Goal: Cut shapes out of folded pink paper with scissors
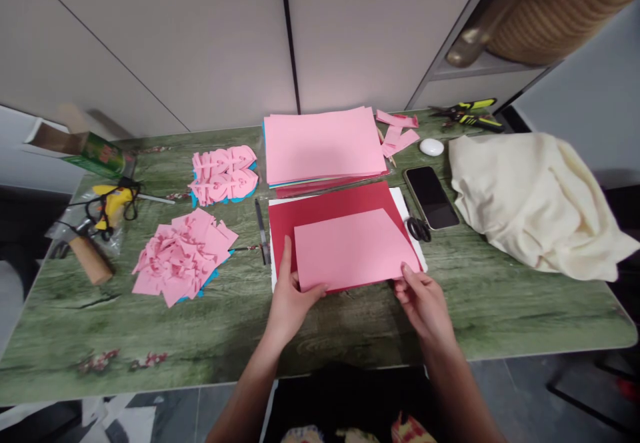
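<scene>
A pink paper sheet (353, 250) is held level above a red sheet (330, 206), which lies on white paper. My left hand (293, 300) grips its lower left corner, thumb on top and index finger stretched along the left edge. At the lower right corner, my right hand (423, 300) pinches the sheet between thumb and fingers. Black scissor handles (419, 229) show at the red sheet's right side. Behind lies a stack of pink sheets (323, 144). A black pen (261, 231) rests to the left.
Cut pink pieces (183, 256) and folded pink shapes (224, 175) lie left. A yellow glue gun (113, 206) and green box (100, 153) are farther left. At right are a phone (431, 196), white mouse (431, 147), pliers (475, 115) and cream cloth (530, 196).
</scene>
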Available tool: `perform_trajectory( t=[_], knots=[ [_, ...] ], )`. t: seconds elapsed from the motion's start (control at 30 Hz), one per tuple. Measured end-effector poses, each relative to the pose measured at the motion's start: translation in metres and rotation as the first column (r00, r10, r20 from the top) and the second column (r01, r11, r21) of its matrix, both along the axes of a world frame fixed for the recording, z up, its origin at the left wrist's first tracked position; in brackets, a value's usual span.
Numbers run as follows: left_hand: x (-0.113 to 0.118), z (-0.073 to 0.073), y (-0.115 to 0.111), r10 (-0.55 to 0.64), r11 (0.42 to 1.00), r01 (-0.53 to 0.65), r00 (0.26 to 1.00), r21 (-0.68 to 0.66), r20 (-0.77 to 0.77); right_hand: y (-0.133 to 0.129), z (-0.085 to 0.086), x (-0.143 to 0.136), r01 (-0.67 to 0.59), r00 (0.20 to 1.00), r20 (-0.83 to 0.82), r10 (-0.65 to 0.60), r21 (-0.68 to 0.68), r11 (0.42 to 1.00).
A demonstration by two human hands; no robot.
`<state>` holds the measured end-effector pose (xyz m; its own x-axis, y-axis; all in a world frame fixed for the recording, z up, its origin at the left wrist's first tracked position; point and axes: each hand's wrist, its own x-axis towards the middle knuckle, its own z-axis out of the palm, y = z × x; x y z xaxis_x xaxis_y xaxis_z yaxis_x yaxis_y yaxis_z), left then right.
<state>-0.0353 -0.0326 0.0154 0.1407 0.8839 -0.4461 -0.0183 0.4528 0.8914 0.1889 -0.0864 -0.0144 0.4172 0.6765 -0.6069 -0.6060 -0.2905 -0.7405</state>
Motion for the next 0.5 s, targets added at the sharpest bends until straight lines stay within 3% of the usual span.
perform_trajectory(
  t=[0.2,0.37,0.5],
  knots=[
    [-0.0036,0.0004,0.0023,-0.011,1.0,0.011,1.0,0.0,-0.013,0.0006,0.0019,0.0084,-0.002,0.999,0.036,0.002,0.016,1.0],
    [0.0033,-0.0012,0.0011,0.058,0.998,-0.059,0.998,0.019,0.03,0.0056,0.0035,0.0085,0.123,0.99,-0.081,-0.119,0.041,0.992],
    [0.0052,-0.0055,-0.0023,0.114,0.992,-0.115,0.993,0.046,0.024,0.0069,0.003,0.0115,0.185,0.982,-0.063,-0.181,0.06,0.981]
  ],
)
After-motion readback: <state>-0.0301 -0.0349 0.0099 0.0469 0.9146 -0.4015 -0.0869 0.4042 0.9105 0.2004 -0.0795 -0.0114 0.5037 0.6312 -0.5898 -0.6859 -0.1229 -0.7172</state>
